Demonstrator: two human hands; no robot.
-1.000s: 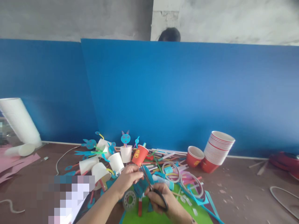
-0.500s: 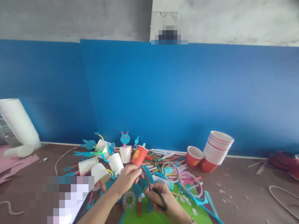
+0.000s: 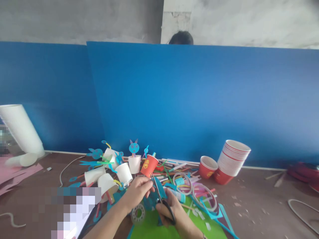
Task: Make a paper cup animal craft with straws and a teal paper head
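Note:
My right hand (image 3: 171, 207) has its fingers in the loops of a pair of black-handled scissors (image 3: 170, 212). The blades point up and left, slightly parted, close to the fingertips of my left hand (image 3: 139, 191). That hand is closed in a pinch; what it holds, if anything, is too small or hidden to make out. Blue paper (image 3: 159, 187) shows right behind the blades. Below the hands lie a roll of clear tape (image 3: 138, 213) and a green sheet (image 3: 149, 229). A red paper cup (image 3: 149, 165) stands just beyond my left fingers.
White paper cups (image 3: 124, 174) with blue paper figures crowd the left. Straws and sticks lie behind, with tape rings (image 3: 204, 198) at right. A stack of cups (image 3: 233, 159) leans beside a red bowl-shaped cup (image 3: 208, 167). A blue partition (image 3: 159, 99) closes off the back.
A red and white strip below my left hand no longer shows. My right hand has turned a little, and its fingers are more spread on the scissors. The left hand has barely moved.

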